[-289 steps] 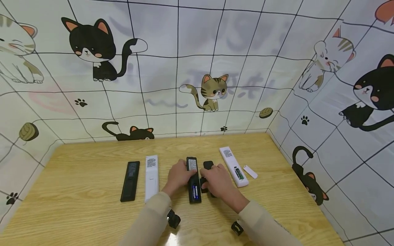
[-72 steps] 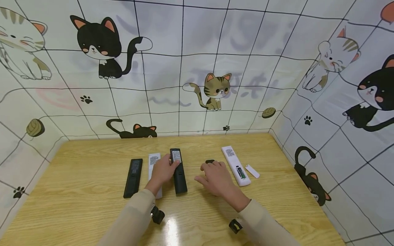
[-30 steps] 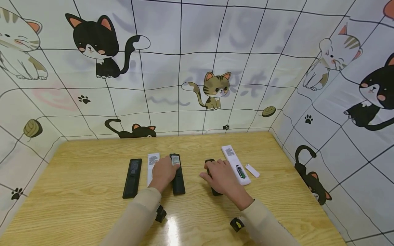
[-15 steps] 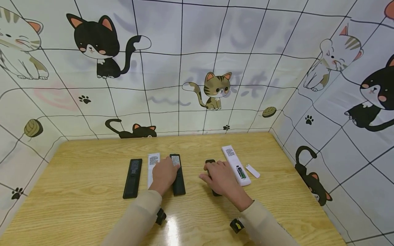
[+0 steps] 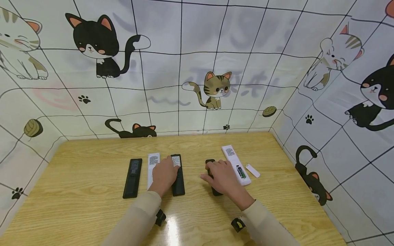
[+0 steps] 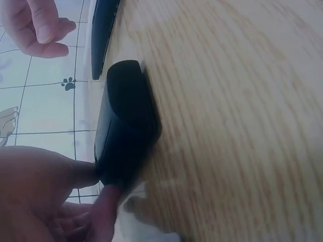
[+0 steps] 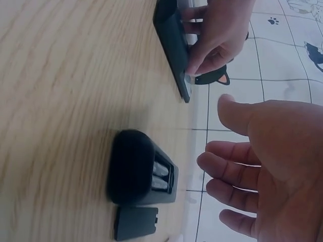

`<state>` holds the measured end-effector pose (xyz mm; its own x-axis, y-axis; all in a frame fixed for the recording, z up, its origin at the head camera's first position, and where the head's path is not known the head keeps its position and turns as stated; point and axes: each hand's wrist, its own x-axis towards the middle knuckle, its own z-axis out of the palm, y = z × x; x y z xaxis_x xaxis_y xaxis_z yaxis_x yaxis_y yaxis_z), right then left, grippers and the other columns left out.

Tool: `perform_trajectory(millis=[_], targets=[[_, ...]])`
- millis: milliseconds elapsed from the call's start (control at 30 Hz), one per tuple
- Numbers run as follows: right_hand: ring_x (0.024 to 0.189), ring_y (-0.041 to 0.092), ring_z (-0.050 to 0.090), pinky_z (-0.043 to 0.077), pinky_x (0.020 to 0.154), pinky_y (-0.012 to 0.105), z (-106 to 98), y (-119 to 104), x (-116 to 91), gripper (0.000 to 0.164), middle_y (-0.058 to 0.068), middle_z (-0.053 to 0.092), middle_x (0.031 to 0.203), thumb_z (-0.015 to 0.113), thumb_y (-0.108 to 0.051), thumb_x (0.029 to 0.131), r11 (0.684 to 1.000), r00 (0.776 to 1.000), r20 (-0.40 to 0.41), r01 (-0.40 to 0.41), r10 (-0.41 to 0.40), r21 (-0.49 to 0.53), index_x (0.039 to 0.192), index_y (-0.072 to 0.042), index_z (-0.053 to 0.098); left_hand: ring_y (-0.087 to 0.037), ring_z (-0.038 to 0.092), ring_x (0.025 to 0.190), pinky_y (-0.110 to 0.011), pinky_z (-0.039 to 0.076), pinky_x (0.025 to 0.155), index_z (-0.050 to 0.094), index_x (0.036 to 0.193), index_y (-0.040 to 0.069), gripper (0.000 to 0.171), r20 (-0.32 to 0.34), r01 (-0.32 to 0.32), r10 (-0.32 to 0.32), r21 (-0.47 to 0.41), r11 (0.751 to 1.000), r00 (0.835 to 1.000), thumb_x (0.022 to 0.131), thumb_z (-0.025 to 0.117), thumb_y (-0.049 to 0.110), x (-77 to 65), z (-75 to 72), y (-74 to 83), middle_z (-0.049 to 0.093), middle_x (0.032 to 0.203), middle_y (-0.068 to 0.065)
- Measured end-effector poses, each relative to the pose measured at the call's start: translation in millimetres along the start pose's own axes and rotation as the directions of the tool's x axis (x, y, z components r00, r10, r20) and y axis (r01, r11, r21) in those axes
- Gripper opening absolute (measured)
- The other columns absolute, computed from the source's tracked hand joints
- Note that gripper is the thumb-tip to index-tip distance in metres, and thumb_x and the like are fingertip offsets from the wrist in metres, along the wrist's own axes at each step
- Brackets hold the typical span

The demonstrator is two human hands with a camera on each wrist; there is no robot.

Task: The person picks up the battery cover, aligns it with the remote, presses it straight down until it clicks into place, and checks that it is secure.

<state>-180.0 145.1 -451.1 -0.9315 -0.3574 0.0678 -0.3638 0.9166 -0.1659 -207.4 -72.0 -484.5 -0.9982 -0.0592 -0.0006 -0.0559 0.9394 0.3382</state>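
Observation:
My left hand [image 5: 163, 174] holds a black remote control [image 5: 179, 186] by its sides, thumb on the right edge; it lies back up with a label at the far end. In the right wrist view its back looks covered. My right hand [image 5: 223, 174] hovers with loose, spread fingers over a second black remote [image 5: 217, 193], holding nothing. That remote's battery compartment is uncovered in the right wrist view, showing two batteries [image 7: 160, 176]. A black battery cover [image 7: 136, 223] lies beside it, hidden by the hand in the head view.
Left of the held remote lie a white remote [image 5: 153, 160], partly hidden by the left hand, and another black remote [image 5: 132, 179]. To the right, a white remote [image 5: 234, 162] has an open battery compartment, with its white cover [image 5: 252, 171] beside it on the wooden table [image 5: 77, 191].
Earlier the held remote lay near the middle with batteries exposed; its compartment is now covered and it has moved left beside the white remote. The right hand has shifted right, over the second black remote.

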Motion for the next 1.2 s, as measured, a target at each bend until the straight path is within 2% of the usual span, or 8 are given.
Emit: perform_trajectory(millis=[200,400,533,600,800,1000,1200], targets=[[0.085,0.016,0.054,0.041,0.088,0.045,-5,10,-3,0.038,-0.006,0.062,0.085,0.069,-0.047,0.087,1.000,1.000,0.005,-0.015,0.015,-0.007,0.111,-0.018,0.066,-0.022,0.059,0.059,-0.035,0.047,0.050,0.060,0.123,0.008,0.039,-0.046,-0.051,0.050,-0.017,0.999,0.998,0.094,0.065,0.033,0.7,-1.3,-0.1,0.068,0.100,-0.012],[0.085,0.019,0.058,0.041,0.088,0.046,-11,27,-7,0.040,-0.004,0.065,0.085,0.071,-0.048,0.085,0.999,0.999,0.002,-0.036,0.036,-0.023,0.110,-0.017,0.067,-0.019,0.059,0.059,-0.033,0.046,0.048,0.064,0.122,0.012,0.033,-0.083,-0.103,0.096,-0.083,0.991,0.992,0.094,0.065,0.031,0.4,-2.0,10.8,0.070,0.106,-0.009],[0.089,0.022,0.059,0.040,0.092,0.050,-14,40,-11,0.041,-0.002,0.067,0.090,0.072,-0.049,0.083,0.998,0.998,0.027,-0.055,0.056,-0.024,0.109,-0.017,0.067,-0.021,0.064,0.070,-0.036,0.051,0.057,0.064,0.120,0.013,0.031,-0.056,-0.117,0.112,-0.111,0.987,0.992,0.095,0.063,0.031,-1.9,-2.9,20.6,0.070,0.106,-0.008],[0.091,0.023,0.060,0.039,0.094,0.051,-15,47,-13,0.042,-0.001,0.068,0.091,0.075,-0.048,0.081,0.997,0.997,0.030,-0.067,0.068,-0.029,0.108,-0.017,0.067,-0.021,0.065,0.071,-0.037,0.052,0.059,0.065,0.120,0.012,0.032,-0.042,-0.130,0.126,-0.126,0.983,0.991,0.095,0.063,0.031,-3.2,-2.9,26.4,0.071,0.101,-0.007],[0.097,0.026,0.060,0.039,0.095,0.052,-18,63,-20,0.043,0.000,0.069,0.094,0.083,-0.042,0.073,0.994,0.996,0.033,-0.081,0.083,-0.069,0.106,-0.018,0.070,-0.012,0.055,0.054,-0.029,0.042,0.047,0.065,0.121,0.009,0.033,0.006,-0.155,0.160,-0.199,0.968,0.987,0.096,0.062,0.030,-4.7,0.2,44.7,0.072,0.093,-0.005],[0.101,0.027,0.057,0.041,0.096,0.050,-10,69,-22,0.045,0.002,0.067,0.104,0.085,-0.040,0.071,0.995,0.997,0.076,-0.025,0.032,-0.093,0.109,-0.019,0.071,-0.013,0.053,0.055,-0.029,0.041,0.046,0.064,0.122,0.009,0.036,0.057,-0.154,0.172,-0.231,0.961,0.984,0.096,0.061,0.032,-4.0,11.6,60.7,0.072,0.106,-0.010],[0.103,0.027,0.056,0.039,0.097,0.051,-2,71,-21,0.050,0.002,0.065,0.104,0.085,-0.041,0.071,0.995,0.996,0.088,0.009,0.000,-0.101,0.113,-0.017,0.071,-0.022,0.067,0.077,-0.037,0.052,0.060,0.064,0.122,0.010,0.040,0.105,-0.149,0.174,-0.214,0.965,0.979,0.096,0.059,0.040,-0.7,28.5,75.9,0.070,0.114,-0.008]])
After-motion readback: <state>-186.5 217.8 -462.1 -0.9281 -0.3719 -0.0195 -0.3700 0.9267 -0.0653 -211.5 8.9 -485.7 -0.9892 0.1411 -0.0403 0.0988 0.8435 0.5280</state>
